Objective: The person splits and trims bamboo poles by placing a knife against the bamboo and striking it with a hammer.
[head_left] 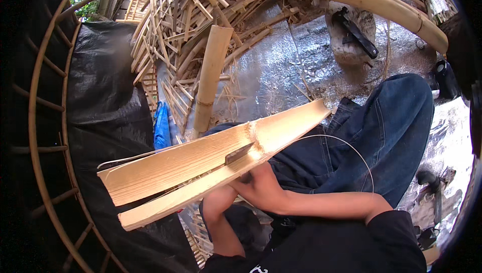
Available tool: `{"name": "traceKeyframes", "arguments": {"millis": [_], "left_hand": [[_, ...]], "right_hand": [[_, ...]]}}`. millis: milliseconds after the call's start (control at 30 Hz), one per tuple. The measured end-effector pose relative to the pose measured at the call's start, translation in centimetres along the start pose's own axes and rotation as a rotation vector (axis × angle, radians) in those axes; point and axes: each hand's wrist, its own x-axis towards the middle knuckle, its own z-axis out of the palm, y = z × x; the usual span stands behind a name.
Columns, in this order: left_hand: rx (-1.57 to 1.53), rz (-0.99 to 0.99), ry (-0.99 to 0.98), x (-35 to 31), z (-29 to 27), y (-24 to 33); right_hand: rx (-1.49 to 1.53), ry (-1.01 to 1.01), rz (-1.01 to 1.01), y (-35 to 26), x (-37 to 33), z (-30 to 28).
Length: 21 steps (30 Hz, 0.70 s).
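Note:
A wide half-round length of bamboo (175,170) lies slantwise across my lap, its pale hollow side up. A long split runs in from its near-left end, leaving a narrower strip (165,205) along the near side. The dark blade of a knife (238,153) sticks up through the split, close to the node; its handle is out of sight. My right hand (261,180) is against the bamboo's underside below the blade, fingers hidden. Beside it, under the strip, is my left hand (220,198), its fingers also covered by the bamboo. A thin sliver (359,157) curves out over my right leg.
Beyond the workpiece a bamboo piece (208,79) stands upright near a heap of split strips (186,17). A thick bamboo pole (371,4) crosses the far right, above a stone with a black tool (355,34). Black sheeting (105,122) and a curved bamboo frame (35,107) are at left.

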Motion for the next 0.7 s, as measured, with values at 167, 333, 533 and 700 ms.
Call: {"name": "traceKeyframes", "arguments": {"millis": [167, 333, 533, 700], "left_hand": [[0.286, 0.033, 0.03, -1.0, 0.8, -2.5], [-0.122, 0.108, 0.047, -0.1, -1.1, -0.3], [-0.721, 0.312, 0.073, 3.9, -5.2, 5.5], [-0.644, 0.346, 0.093, 6.4, -6.5, 9.8]], "right_hand": [[0.004, -0.006, -0.009, -0.3, -0.1, -0.2], [0.015, -0.042, -0.021, -1.2, 0.6, -0.9], [0.183, -0.114, 0.033, -6.1, 6.2, -3.9], [0.223, -0.108, -0.013, -5.6, 9.7, -6.2]]}}
